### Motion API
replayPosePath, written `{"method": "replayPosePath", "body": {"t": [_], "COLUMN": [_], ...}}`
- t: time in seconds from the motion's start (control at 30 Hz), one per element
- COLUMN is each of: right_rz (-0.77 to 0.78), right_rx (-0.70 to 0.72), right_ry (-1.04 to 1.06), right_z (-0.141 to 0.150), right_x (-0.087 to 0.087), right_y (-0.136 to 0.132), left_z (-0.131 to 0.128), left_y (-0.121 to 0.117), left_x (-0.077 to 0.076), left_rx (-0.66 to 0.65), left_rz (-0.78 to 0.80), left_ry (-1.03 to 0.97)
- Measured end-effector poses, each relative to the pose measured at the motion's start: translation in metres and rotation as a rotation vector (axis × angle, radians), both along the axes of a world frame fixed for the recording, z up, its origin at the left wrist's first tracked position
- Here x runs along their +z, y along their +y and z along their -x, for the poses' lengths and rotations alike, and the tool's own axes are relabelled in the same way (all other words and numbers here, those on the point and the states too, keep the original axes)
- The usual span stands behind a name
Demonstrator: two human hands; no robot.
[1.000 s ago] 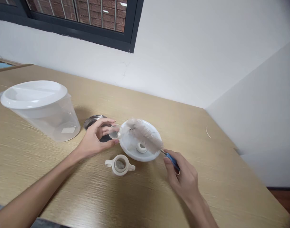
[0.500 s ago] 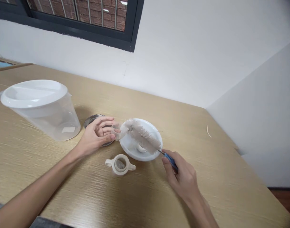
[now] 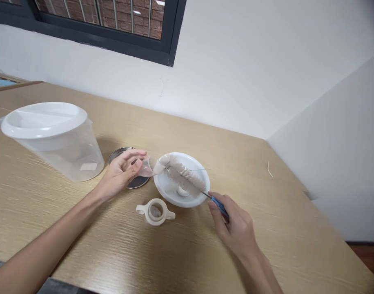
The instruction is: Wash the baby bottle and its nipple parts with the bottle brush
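Observation:
My left hand [image 3: 125,169] grips a small clear plastic cup [image 3: 148,166], whose open mouth points right. The white bristle tip of a bottle brush [image 3: 187,175] meets that mouth; whether the tip is inside I cannot tell. My right hand [image 3: 234,226] is closed around the brush's blue handle. Below the bristles sits a white bowl [image 3: 202,171] with a small white ring-shaped piece [image 3: 183,191] in it. Nearer me stands a pale two-handled bottle [image 3: 155,212], open at the top. A round metal dish [image 3: 138,183] lies partly hidden behind my left hand.
A clear plastic pitcher [image 3: 79,151] with a white lid stands at the left on the wooden table [image 3: 236,163]. A thin pale strip [image 3: 269,169] lies far right. The white wall [image 3: 220,73] and a dark-framed window [image 3: 168,32] close off the back.
The small cup has turned in my left hand, and my fingers have shifted back towards its closed end, showing more of it. My right hand and the brush have barely moved.

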State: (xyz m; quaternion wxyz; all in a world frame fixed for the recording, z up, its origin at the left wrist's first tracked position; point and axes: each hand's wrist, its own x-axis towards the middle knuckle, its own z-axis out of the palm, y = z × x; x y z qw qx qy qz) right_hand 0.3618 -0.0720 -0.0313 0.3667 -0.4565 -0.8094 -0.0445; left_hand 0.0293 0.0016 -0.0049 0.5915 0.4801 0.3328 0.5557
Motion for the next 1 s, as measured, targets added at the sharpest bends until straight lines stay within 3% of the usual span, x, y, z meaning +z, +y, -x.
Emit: {"method": "replayPosePath", "body": {"t": [0.27, 0.53, 1.0], "right_rz": [-0.017, -0.026, -0.044], "right_rx": [0.008, 0.014, -0.077], "right_ry": [-0.005, -0.017, -0.008], "right_z": [0.0010, 0.0003, -0.0009], "right_x": [0.0005, 0.0002, 0.0028], "right_y": [-0.0005, -0.0001, 0.0005], "left_z": [-0.0004, 0.0021, 0.0065], "left_y": [-0.0030, 0.0003, 0.0006], "left_x": [0.0027, 0.0005, 0.0011], "left_rx": [-0.067, -0.155, -0.149], "left_rz": [0.110, 0.031, 0.001], "left_ry": [0.052, 0.112, 0.227]}}
